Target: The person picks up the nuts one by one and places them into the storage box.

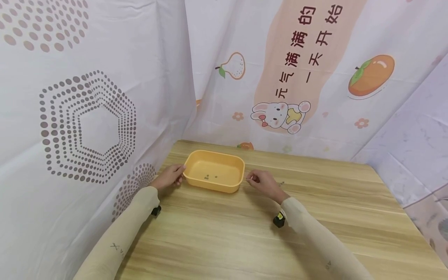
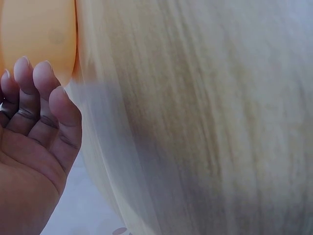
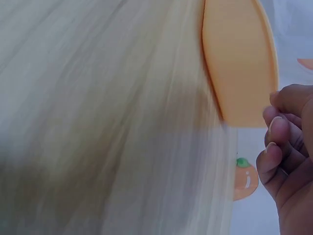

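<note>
Grasps orange tray (image 1: 211,185) by its left rim in left grip (image 1: 168,177), curls right grip (image 1: 265,183) near the opposite end, cannot tell whether around anything.

Wood-grain table (image 1: 210,229), walled on three sides.
Left cloth (image 1: 101,134) dotted; back cloth (image 1: 213,101) printed with fruit (image 1: 371,76), rabbit (image 1: 279,116), lettering (image 1: 305,15); right cloth (image 1: 409,151) pale.

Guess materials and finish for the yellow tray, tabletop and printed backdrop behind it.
Yellow tray: likely molded plastic, smooth satin; uniform color, rounded corners, thin rim.
Tabletop: wood-look, low sheen; streaky grain shows, but solid wood versus printed laminate can't be told.
Printed backdrop: probably thin fabric, matte; soft folds and wrinkles. Flexible plastic sheet also possible.
</note>
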Demonstrator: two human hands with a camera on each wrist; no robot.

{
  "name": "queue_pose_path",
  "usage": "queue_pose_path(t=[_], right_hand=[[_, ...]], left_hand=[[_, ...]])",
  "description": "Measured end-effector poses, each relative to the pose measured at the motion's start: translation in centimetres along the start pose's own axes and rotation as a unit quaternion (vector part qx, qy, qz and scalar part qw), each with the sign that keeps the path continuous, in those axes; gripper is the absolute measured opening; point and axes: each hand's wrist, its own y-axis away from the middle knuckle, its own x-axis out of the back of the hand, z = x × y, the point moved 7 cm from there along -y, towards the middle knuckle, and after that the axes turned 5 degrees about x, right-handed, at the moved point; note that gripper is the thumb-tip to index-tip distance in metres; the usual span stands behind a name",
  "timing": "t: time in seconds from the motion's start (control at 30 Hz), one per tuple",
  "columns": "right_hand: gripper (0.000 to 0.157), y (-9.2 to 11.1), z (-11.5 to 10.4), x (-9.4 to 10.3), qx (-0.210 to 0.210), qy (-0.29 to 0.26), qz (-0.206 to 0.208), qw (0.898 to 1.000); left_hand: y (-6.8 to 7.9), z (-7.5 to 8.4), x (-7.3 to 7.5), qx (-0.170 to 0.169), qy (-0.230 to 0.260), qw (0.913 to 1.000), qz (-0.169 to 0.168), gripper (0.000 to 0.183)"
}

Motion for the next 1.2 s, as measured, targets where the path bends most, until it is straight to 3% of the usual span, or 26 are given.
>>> queue_pose_path(t=[0.4,0.73,1.2], right_hand=[[0.007,1.8,3.4,1.4,-0.032,0.031,0.006,0.999],[0.003,3.0,6.0,2.9,-0.064,0.05,0.015,0.997],[0.008,5.1,8.5,4.9,-0.097,0.069,0.024,0.993]], left_hand=[[0.3,0.4,0.0,-0.013,-0.009,0.9999,-0.005,0.039],[-0.2,-0.1,0.0,0.004,0.006,1.0,-0.001,0.037],[0.0,0.1,0.0,-0.016,-0.001,0.9999,-0.003,0.039]])
